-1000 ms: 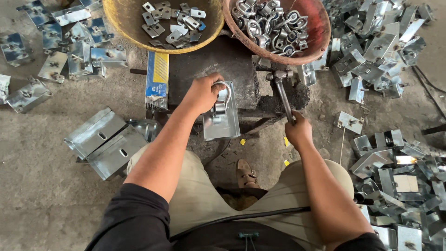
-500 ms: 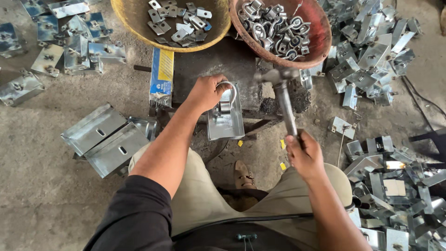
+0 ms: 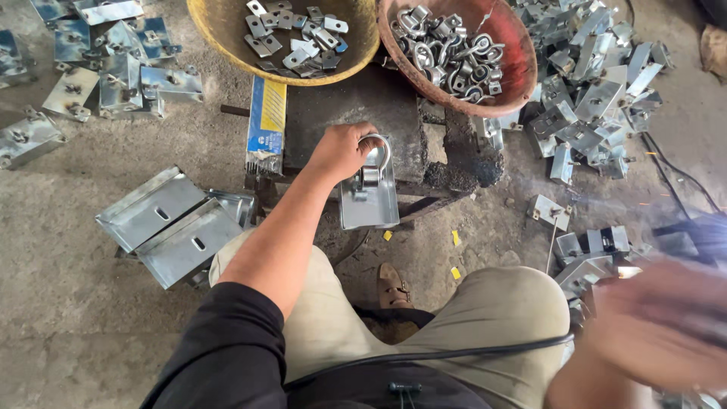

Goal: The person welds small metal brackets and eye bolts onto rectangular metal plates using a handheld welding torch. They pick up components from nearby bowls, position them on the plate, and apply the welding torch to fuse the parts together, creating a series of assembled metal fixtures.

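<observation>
1. The left hand is closed on a curved metal shackle that stands on a galvanised bracket plate; the fingers wrap the loop from the left.
2. The bracket plate lies at the near edge of the dark, worn counter, its lower part overhanging the edge towards the person's knees.
3. The right hand is a motion blur at the lower right, well apart from the counter; whether it is open or closed, or grips anything, cannot be told.
4. A yellow bowl sits at the far left of the counter, holding small flat metal plates.
5. A red bowl beside it holds a heap of metal shackles.
6. A blue and yellow packet lies along the counter's left edge.
7. Two larger slotted steel plates rest on the concrete floor beside the left knee.
8. Loose galvanised brackets are strewn over the floor to the right, and more at the upper left.
</observation>
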